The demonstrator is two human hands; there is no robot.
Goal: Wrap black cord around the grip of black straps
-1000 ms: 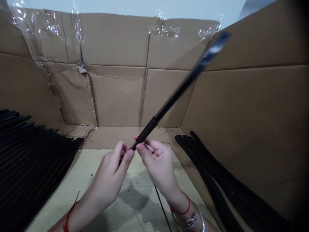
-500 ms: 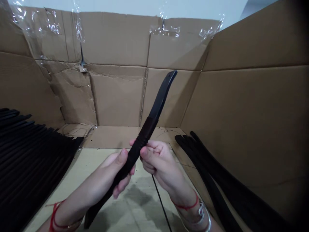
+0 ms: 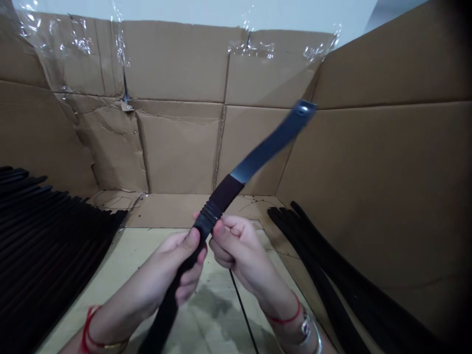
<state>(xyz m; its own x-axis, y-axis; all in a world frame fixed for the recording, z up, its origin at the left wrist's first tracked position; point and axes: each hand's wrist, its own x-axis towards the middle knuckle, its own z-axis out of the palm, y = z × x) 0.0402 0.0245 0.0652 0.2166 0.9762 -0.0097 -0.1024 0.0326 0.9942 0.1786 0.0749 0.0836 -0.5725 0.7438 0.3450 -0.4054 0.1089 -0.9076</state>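
The left hand [image 3: 173,258] clasps a black strap [image 3: 271,147] at the centre, slanting from seven to one o'clock; the right hand [image 3: 239,246] pinches its edge by the ridged rings [image 3: 211,211]. The step looks like work on these rings, calling for a steady left hold. Beyond, a matte brown sleeve [image 3: 226,191] meets the glossy, holed tip; a thin cord [image 3: 243,309] runs toward five.

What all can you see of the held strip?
The strip is flat and dark, its upper end bluish, curved and glossy like metal or plastic, apparently holed near the tip. Below come a brownish band, ridges and a black stretch leaving view. It slants up rightward, gripped by the left hand and pinched near the ridges by the right hand.
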